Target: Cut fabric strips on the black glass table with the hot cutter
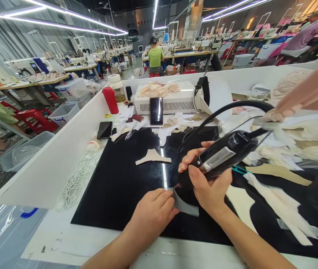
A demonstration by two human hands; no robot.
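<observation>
My right hand is wrapped round a thick black corded handheld tool with a silver plate on its side. The tool is tilted, its lower end down by the black work surface. My left hand has its fingers bent together on the end of a curved grey fabric piece, close to the tool's lower end. The fingertips partly cover that end, and the tool's tip is hidden. Farther back lies a cream curved fabric piece, apart from both hands.
Another person's arm reaches in at upper right, its hand near the tool's cord. Cream fabric strips lie at right, tangled white cord at left. A phone leans on a white vented box; a red cup stands nearby.
</observation>
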